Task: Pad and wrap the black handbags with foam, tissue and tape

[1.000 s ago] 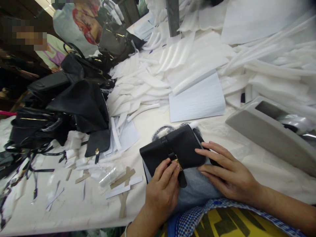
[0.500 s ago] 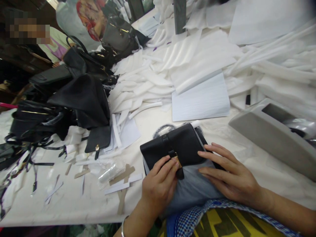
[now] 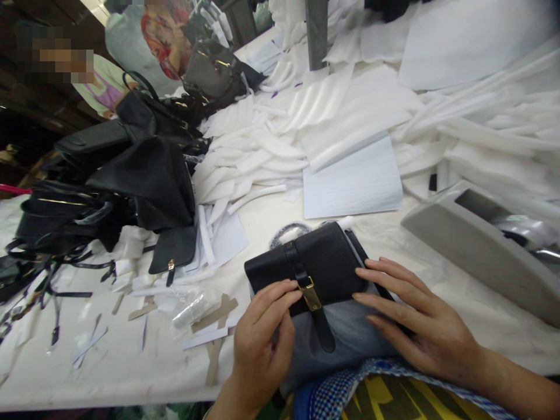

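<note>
A black leather backpack-style bag (image 3: 326, 259) lies in front of me, its flap folded over a grey-blue sheet-like layer (image 3: 350, 332). A black strap (image 3: 322, 332) passes down the flap through a gold buckle (image 3: 310, 293), its loose end hanging below. My left hand (image 3: 262, 335) is curled at the flap's lower left edge, fingertips touching it just beside the buckle. Fingers spread, my right hand (image 3: 415, 315) lies against the bag's right side and the grey-blue layer. A plastic-wrapped handle loop (image 3: 280, 233) shows behind the bag.
Black bags (image 3: 149, 181) are piled on the left. White foam strips (image 3: 254, 146) and a white sheet (image 3: 354, 181) lie beyond the bag. A grey tape dispenser (image 3: 476, 245) stands at right. Paper scraps (image 3: 214, 338) lie at front left. A person (image 3: 102, 87) is at the far left.
My left hand has slid left off the buckle, uncovering it and the strap's end, which now hangs lower. My right hand stays nearly in place.
</note>
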